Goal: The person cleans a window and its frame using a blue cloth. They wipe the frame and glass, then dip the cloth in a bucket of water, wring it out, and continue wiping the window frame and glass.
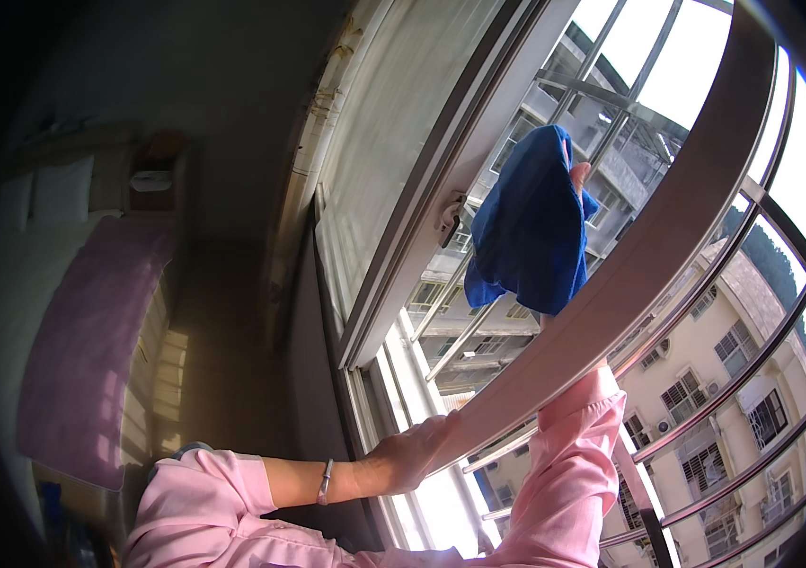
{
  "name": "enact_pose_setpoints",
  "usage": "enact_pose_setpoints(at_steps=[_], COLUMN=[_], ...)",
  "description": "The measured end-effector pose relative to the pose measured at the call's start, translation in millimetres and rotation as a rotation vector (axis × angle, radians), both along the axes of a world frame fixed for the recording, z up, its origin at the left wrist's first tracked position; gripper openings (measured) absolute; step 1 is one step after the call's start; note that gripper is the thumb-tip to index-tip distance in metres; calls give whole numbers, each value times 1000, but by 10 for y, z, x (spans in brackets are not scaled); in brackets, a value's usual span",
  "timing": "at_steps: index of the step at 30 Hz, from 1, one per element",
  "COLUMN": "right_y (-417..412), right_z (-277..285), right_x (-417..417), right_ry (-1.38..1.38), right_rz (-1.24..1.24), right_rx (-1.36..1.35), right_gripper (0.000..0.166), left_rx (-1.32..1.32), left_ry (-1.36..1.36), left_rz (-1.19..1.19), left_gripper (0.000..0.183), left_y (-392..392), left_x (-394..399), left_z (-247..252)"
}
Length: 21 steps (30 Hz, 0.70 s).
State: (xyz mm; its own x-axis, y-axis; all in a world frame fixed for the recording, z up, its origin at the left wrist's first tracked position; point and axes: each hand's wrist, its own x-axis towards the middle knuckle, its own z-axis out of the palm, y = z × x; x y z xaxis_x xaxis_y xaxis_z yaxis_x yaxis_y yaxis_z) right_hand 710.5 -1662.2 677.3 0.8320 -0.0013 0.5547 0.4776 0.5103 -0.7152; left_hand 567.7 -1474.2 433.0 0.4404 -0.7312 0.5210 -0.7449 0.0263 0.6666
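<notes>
My left hand, with a silver bracelet on its wrist, grips the lower part of a pale window sash frame. Beyond that frame reaches my right arm in its pink sleeve, crossing behind it to the outer side. A blue cloth is in my right hand, which is mostly hidden; only some fingertips show at the cloth's right edge. The cloth hangs in loose folds between the sash frame and a second window frame with a latch.
Metal security bars run outside the window, with apartment buildings behind them. A sunlit sill track lies below. In the dim room at left are a bed with a purple cover, pillows and a bedside cabinet.
</notes>
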Motion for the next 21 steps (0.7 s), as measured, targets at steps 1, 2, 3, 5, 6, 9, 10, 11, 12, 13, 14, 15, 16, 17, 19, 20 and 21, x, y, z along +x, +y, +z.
enact_pose_setpoints(at_steps=[1,2,3,5,6,9,10,11,12,13,14,15,16,17,19,20,21], right_y=[67,117,161,265,260,121,237,398,411,384,341,200,92,37,-34,-151,-175], right_z=[-288,-665,-1013,-1590,-1642,-1141,-601,-68,435,829,1413,1675,1898,2027,1926,1763,1497], right_x=[145,259,301,234,63,-26,-187,-381,-497,-546,-754,-743,-664,-522,-91,76,307], right_ry=[89,178,273,393,413,186,2,-210,-351,-450,-574,-611,-626,-624,-561,-505,-431], right_rz=[35,71,111,217,241,200,104,155,170,187,193,167,137,120,70,12,-19], right_rx=[9,14,23,42,29,-51,-72,-21,-4,1,-18,-50,-86,-106,-142,-190,-230], right_gripper=[57,57,58,58,58,63,62,62,60,59,58,56,55,54,52,51,49], left_rx=[-3,-9,-5,4,-13,-17,-3,16,1,16,24,-44,-113,-81,-1,1,13], left_ry=[-96,-182,-171,-160,-145,-114,-92,-68,-108,-65,-47,-67,-90,-176,-511,-764,-300], left_rz=[67,131,160,220,187,149,143,142,131,100,62,-19,-98,-71,46,123,-41], left_gripper=[76,78,78,78,78,77,78,78,75,74,72,68,65,65,65,65,67], left_y=[56,92,84,52,-6,-5,50,99,75,91,118,52,-7,-56,-22,9,23], left_x=[-23,-38,-76,-87,-89,-73,-87,-78,-49,-56,-169,-184,-194,-177,-215,-269,-327], left_z=[92,152,160,138,120,126,156,150,77,30,123,38,-35,-135,-70,124,131])
